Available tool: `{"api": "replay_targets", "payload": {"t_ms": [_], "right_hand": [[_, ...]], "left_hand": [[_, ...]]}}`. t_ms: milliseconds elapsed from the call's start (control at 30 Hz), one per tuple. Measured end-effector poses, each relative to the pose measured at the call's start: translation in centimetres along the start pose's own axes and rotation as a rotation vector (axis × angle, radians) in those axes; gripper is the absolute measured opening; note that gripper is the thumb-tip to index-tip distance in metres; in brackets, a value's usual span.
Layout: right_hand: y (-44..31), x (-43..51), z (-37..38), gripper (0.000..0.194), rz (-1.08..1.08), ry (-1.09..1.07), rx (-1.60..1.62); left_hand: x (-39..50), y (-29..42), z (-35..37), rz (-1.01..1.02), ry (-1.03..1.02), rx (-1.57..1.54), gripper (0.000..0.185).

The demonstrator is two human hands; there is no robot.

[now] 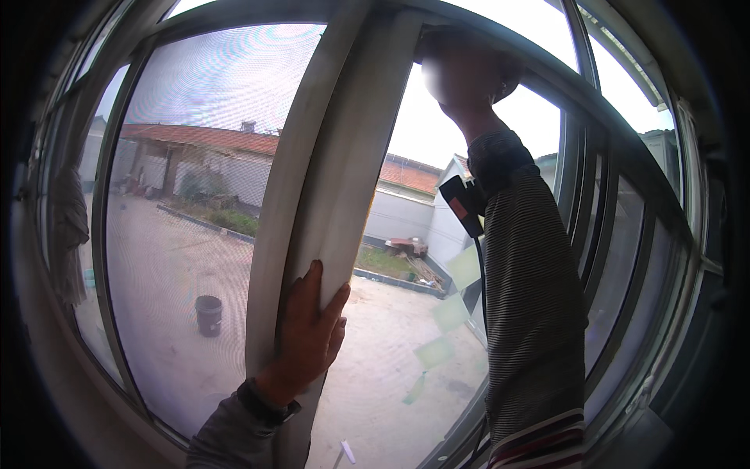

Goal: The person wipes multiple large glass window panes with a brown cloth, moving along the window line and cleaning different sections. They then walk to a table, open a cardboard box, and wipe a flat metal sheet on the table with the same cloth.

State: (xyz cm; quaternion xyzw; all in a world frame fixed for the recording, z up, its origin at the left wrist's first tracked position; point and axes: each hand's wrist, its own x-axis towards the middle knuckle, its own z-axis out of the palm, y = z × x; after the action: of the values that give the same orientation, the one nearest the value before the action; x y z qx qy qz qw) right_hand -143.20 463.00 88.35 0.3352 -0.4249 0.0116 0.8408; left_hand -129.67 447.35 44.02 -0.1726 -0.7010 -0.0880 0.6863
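Observation:
My left hand (313, 334) lies on the lower part of a pale vertical window stile (357, 146), its fingers apart and pointing up. Raised high to the right, my right hand (469, 73) is at the top rail (539, 76) of the window frame. That hand is blurred, so whether its fingers hold anything cannot be told. Dark shapes show around it against the rail. A black device (461, 205) with a cable sits beside my right forearm. Left of the stile, an insect screen (193, 176) spans a window panel; to its right the yard shows more clearly.
More window frame members (597, 246) curve along the right. A grey cloth (71, 234) hangs at the far left. Outside are a concrete yard with a dark bucket (209, 316), a red-tiled building (205, 135) and a white wall (404, 205). Pale green squares (451, 313) show at lower right.

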Motion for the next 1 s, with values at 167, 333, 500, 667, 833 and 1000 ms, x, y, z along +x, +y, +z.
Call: {"api": "replay_targets", "payload": {"t_ms": [167,333,500,667,833,1000], "right_hand": [[-2.7,-0.3,-1.9,0.029,-0.007,-0.152,0.059],[5.7,-3.9,-8.3,0.02,-0.131,-0.115,0.083],[18.0,-9.9,-16.5,0.027,-0.013,-0.389,0.083],[21.0,-18.1,-24.9,0.034,0.087,-0.477,0.067],[15.5,-25.4,-30.3,0.053,0.065,-0.566,0.09],[5.8,-32.7,-37.9,0.071,0.256,-0.674,0.172]], "left_hand": [[-0.1,-0.2,1.1,0.001,-0.019,-0.007,0.061],[-0.4,0.2,2.4,-0.056,-0.038,-0.029,0.062],[-1.1,0.6,2.1,-0.064,-0.052,-0.017,0.064],[-1.5,1.1,2.1,-0.125,-0.082,-0.026,0.062],[-1.4,1.3,2.5,-0.11,-0.029,-0.002,0.059],[-1.4,1.4,2.2,-0.077,0.002,-0.013,0.057]]}}
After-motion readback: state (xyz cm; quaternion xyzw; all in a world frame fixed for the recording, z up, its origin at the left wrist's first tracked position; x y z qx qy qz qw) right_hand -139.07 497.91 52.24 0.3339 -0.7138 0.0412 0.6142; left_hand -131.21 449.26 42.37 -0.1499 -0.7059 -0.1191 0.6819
